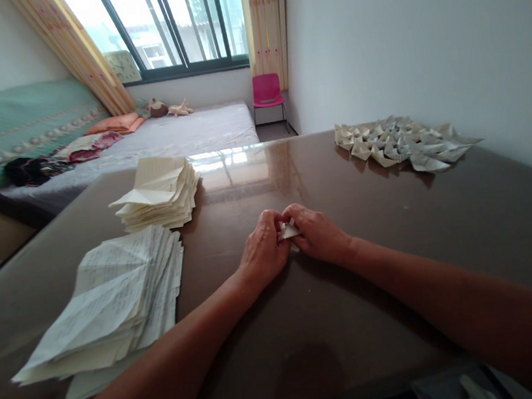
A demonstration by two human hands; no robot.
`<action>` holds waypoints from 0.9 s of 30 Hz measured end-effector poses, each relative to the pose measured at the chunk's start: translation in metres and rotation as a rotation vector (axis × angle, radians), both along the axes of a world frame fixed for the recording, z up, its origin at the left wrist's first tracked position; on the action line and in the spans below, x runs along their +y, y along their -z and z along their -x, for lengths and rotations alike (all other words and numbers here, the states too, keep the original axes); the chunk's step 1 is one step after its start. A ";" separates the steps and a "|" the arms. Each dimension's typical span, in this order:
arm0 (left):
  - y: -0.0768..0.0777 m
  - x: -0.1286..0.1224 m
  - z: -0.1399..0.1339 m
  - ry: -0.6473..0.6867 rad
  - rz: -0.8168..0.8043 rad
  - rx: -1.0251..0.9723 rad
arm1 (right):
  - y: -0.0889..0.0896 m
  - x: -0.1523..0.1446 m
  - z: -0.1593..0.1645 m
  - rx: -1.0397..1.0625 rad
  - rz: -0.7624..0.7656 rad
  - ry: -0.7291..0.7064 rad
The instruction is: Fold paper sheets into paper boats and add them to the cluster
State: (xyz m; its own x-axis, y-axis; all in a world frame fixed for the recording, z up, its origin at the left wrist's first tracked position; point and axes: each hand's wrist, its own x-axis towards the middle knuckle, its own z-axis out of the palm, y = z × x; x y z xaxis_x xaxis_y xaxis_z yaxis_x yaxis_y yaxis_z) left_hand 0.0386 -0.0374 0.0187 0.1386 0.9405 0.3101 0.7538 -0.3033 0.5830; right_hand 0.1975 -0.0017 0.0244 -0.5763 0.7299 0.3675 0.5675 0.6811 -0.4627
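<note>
Between my two hands, over the middle of the brown table, is a small piece of folded paper (289, 230), pale and partly covered by fingers. My left hand (264, 244) pinches its left side. My right hand (316, 232) grips the right side, with the fingertips of both hands close together at the top. The exact shape of the fold is hidden. To the left lie a stack of creased printed sheets (108, 294) and, behind it, a stack of creased cream paper (159, 189). A cluster of folded paper pieces (394, 140) with pointed tips sits at the far right.
The glossy brown table (380, 321) fills the foreground, with a white wall along its right. Beyond it are a bed (219, 121), a pink chair (267, 92) and a window (179, 23). An unclear pale object (472, 387) shows at the bottom edge.
</note>
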 end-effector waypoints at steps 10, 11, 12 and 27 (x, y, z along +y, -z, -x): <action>0.003 0.007 0.003 0.030 -0.010 0.031 | 0.009 0.008 -0.002 0.026 0.042 -0.060; 0.003 0.007 0.003 0.042 -0.014 0.024 | 0.009 0.007 -0.001 0.020 0.048 -0.052; 0.004 0.007 0.002 0.057 -0.021 0.016 | 0.009 0.007 -0.001 0.007 0.051 -0.028; 0.007 0.009 -0.002 0.060 -0.015 0.040 | 0.004 0.011 -0.007 -0.173 0.023 0.059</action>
State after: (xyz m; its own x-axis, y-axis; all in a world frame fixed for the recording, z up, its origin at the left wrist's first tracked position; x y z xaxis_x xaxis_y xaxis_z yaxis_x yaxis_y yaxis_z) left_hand 0.0402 -0.0287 0.0118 0.2073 0.9254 0.3174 0.7562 -0.3574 0.5481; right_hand 0.2047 0.0088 0.0202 -0.5855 0.7714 0.2492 0.6787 0.6345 -0.3698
